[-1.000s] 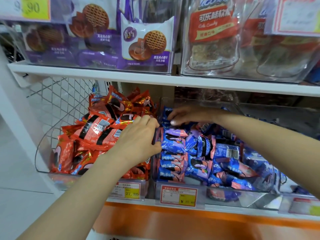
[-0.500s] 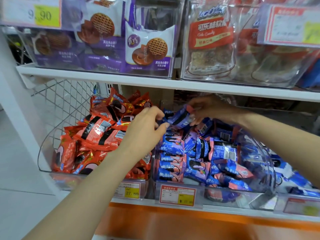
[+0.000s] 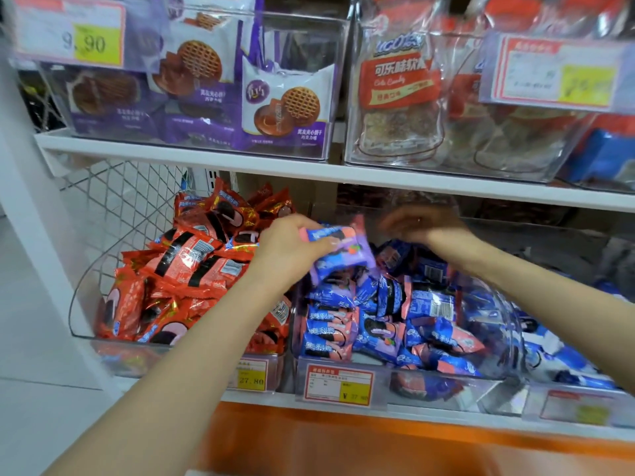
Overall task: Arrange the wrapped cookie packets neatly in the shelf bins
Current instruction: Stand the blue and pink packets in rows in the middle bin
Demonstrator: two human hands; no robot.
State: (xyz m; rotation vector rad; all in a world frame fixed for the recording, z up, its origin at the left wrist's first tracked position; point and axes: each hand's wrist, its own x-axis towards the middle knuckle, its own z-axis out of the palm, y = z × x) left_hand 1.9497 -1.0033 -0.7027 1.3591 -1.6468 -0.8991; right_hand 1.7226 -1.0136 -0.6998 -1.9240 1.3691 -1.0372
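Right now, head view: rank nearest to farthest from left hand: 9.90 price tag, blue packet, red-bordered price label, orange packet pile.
1. blue packet, gripped by the left hand.
2. orange packet pile, just left.
3. red-bordered price label, below, bin front.
4. 9.90 price tag, top shelf, far left.

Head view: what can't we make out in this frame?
All head view:
- right hand: motion blur, so its grip is unreadable.
- blue packet: left end covered by the left hand gripping it.
- red price tag: print too small and soft.
- far-right packets: cut off by the frame's right edge.
- orange packets: some hidden behind the left forearm.
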